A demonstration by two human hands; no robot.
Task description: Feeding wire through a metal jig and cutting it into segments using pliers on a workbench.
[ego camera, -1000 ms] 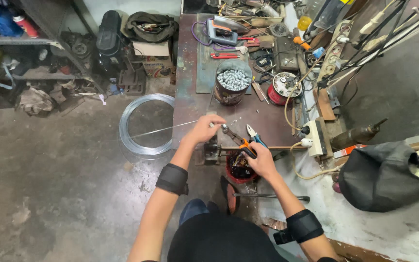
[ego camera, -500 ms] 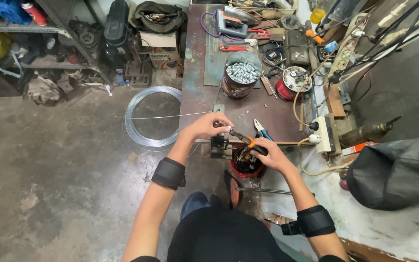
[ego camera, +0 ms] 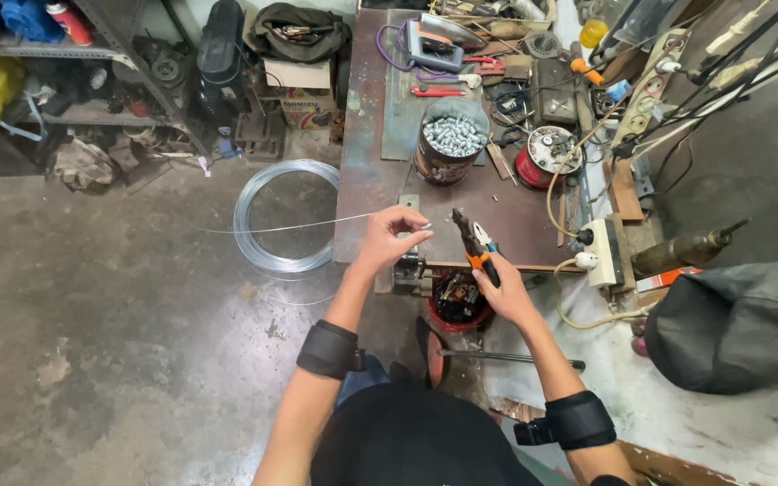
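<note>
Pinching steel wire [ego camera: 317,224] end in left hand [ego camera: 391,236]; gripping orange-handled pliers [ego camera: 474,241] in right hand [ego camera: 502,292], jaws apart from wire. Cutting not yet done; coil [ego camera: 283,216] largely unused.

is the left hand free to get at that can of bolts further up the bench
Probably not as things stand: the left hand is pinching the wire, so it isn't free. The path itself looks open, with bare bench between it and the can of bolts.

Thin steel wire [ego camera: 317,224] stretched level; orange-handled pliers [ego camera: 474,245] upright.
</note>
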